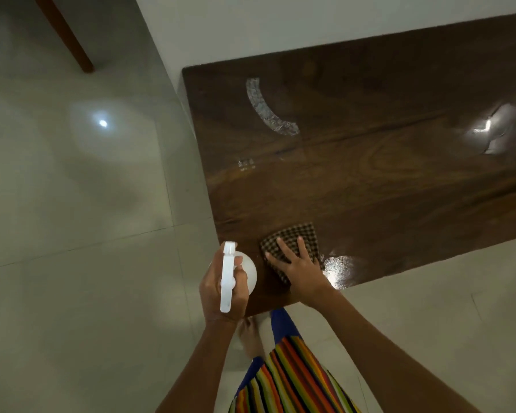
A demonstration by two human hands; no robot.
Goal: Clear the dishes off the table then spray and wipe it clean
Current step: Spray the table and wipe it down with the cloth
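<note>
A dark glossy wooden table (370,180) fills the right half of the view, with no dishes on the part I see. My left hand (221,293) grips a white spray bottle (230,275) at the table's near left corner, nozzle pointing away from me. My right hand (301,269) presses flat, fingers spread, on a brown checked cloth (295,236) lying on the table near its front edge. A wet shiny patch (338,268) sits just right of the cloth.
Pale tiled floor (87,234) lies left of and in front of the table. A white wall (280,25) runs behind the table. A brown wooden leg (69,37) slants at the upper left. My striped garment (289,377) and a bare foot (251,338) show below.
</note>
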